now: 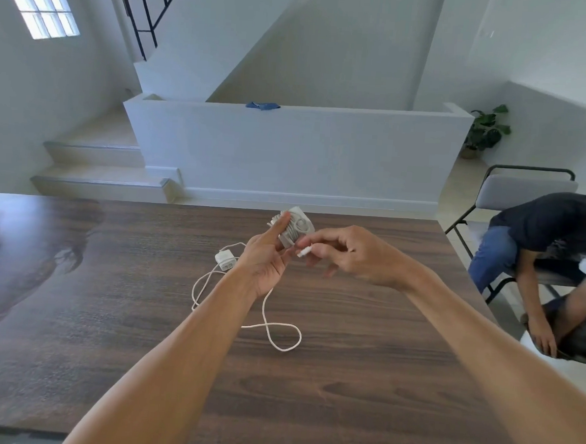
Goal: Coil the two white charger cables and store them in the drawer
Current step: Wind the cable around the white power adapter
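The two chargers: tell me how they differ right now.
The held charger is up off the table in the left hand; the second charger lies on the wood. The held charger's cable is wound tight around its block, its plug end pinched by the right hand; the second charger's cable sprawls in loose loops. Both are white.

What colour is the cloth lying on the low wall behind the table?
Blue; the cloth shows in the head view, on top of the white low wall.
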